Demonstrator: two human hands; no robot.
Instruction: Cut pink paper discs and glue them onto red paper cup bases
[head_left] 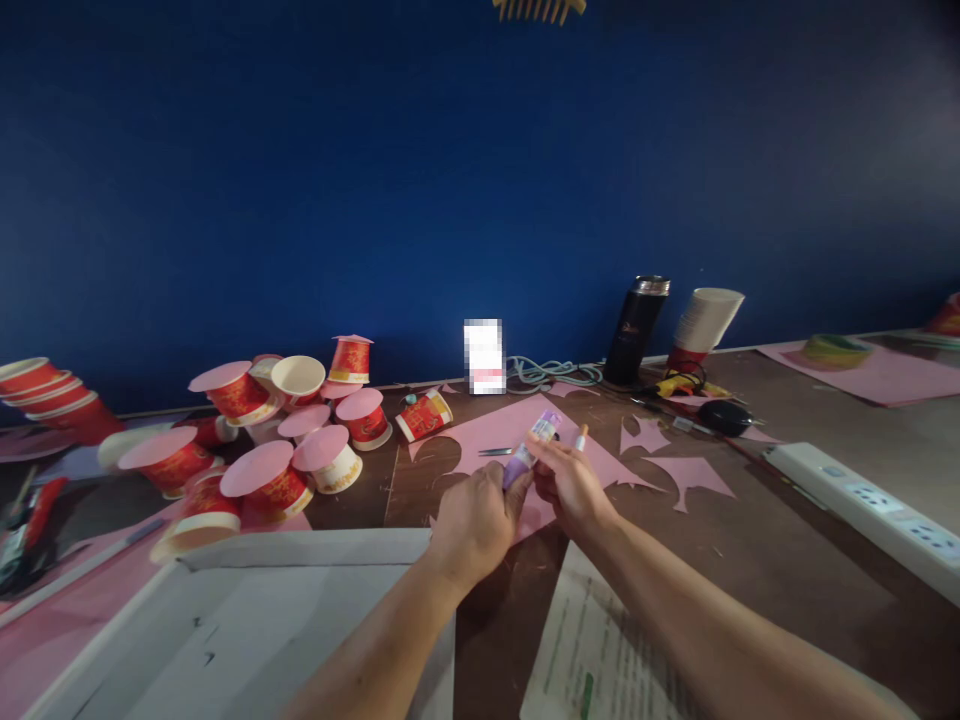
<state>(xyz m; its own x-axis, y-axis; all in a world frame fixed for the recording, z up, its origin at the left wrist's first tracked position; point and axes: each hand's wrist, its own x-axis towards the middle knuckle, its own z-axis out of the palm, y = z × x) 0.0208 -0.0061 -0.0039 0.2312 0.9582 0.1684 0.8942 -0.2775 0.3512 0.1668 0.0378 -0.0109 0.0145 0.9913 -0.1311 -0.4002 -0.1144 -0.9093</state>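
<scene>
A purple tube with a printed label [546,424] is held at a slant in front of me, over pink paper. My left hand [477,518] is closed round its lower end. The fingers of my right hand [576,488] are closed on its upper part. A small white stick with an orange end [581,438] pokes up by my right fingers; whether they hold it I cannot tell. Beneath both hands lies a cut sheet of pink paper [480,428], with a pointed metal blade [495,452] on it, partly hidden.
Red paper cups [270,485], several topped with pink discs, crowd the left side. A white tray [315,548] lies front left. Pink scraps [690,478], a power strip [862,505], a black flask [636,330] and stacked cups [705,325] are to the right.
</scene>
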